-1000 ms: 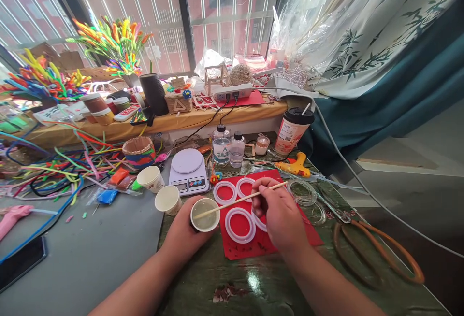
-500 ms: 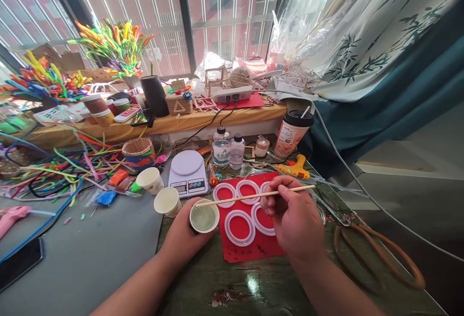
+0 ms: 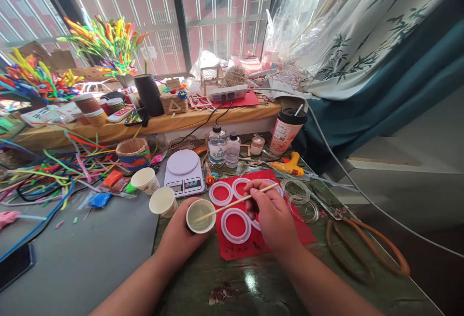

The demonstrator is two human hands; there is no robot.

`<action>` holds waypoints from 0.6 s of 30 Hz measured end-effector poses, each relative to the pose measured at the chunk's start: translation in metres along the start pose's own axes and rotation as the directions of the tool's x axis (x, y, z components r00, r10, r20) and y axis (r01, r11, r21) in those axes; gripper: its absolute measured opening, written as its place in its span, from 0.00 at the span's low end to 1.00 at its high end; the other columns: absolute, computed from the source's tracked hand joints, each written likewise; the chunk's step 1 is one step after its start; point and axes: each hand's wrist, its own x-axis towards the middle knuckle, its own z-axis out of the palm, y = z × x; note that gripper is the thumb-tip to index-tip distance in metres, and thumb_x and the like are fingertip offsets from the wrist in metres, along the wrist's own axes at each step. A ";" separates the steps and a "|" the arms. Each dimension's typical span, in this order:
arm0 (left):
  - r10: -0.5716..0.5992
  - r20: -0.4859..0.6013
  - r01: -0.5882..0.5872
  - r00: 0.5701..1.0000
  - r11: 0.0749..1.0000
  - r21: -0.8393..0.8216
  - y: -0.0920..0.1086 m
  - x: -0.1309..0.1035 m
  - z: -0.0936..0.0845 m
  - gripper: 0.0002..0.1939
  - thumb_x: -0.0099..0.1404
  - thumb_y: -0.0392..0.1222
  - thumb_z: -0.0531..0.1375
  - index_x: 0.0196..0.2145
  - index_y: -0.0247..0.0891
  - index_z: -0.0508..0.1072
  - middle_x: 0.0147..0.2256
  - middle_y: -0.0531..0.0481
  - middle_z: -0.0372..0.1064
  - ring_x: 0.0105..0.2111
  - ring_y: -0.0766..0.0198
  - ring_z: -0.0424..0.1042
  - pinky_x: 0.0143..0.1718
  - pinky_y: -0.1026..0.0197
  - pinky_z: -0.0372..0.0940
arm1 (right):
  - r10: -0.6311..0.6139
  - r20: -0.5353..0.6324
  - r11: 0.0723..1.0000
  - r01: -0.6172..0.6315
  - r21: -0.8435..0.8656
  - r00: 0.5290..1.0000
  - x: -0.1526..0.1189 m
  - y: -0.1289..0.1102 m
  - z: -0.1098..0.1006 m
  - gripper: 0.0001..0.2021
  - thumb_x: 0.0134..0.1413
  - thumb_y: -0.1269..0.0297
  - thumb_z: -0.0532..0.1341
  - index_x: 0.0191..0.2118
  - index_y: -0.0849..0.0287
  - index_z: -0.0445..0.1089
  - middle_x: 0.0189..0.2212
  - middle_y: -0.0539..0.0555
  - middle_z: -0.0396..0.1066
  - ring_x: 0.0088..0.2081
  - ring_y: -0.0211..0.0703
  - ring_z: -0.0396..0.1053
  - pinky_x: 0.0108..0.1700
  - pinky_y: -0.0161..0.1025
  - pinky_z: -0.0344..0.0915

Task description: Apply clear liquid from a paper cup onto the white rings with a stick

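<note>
My left hand is wrapped round a paper cup that holds a clear, slightly cloudy liquid. Between the fingers of my right hand is a thin wooden stick, slanting down to the left with its tip inside the cup. Beside the cup, several white ring molds lie on a red sheet; my right hand hovers over the sheet and hides part of them. Two other paper cups stand left of the held one.
Behind the cups sits a digital scale. Two clear bottles, a drink cup and a yellow glue gun stand or lie farther back. Large scissors and clear rings are at the right; a phone at the left.
My right hand has moved left and the stick's tip has dipped into the liquid. The view has shifted slightly, and the clear rings at the right now show more fully.
</note>
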 end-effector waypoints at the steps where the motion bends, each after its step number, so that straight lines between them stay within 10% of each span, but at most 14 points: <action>1: -0.006 0.000 0.006 1.000 1.000 0.000 0.000 0.000 0.000 0.21 0.62 0.41 0.71 0.53 0.43 0.79 0.53 0.43 0.83 0.52 0.45 0.82 0.54 0.45 0.79 | 0.013 -0.029 0.999 -0.012 0.033 0.999 0.003 0.000 -0.001 0.08 0.60 0.57 0.66 0.33 0.54 0.73 0.20 0.46 0.66 0.20 0.39 0.61 0.22 0.34 0.58; 18: -0.003 0.006 0.003 1.000 1.000 0.022 0.000 0.003 -0.001 0.23 0.60 0.41 0.71 0.54 0.42 0.78 0.53 0.43 0.83 0.52 0.45 0.83 0.53 0.46 0.80 | -0.118 -0.149 0.973 0.145 0.180 0.982 -0.006 -0.029 -0.010 0.05 0.58 0.67 0.64 0.32 0.53 0.76 0.22 0.48 0.69 0.22 0.38 0.65 0.22 0.33 0.60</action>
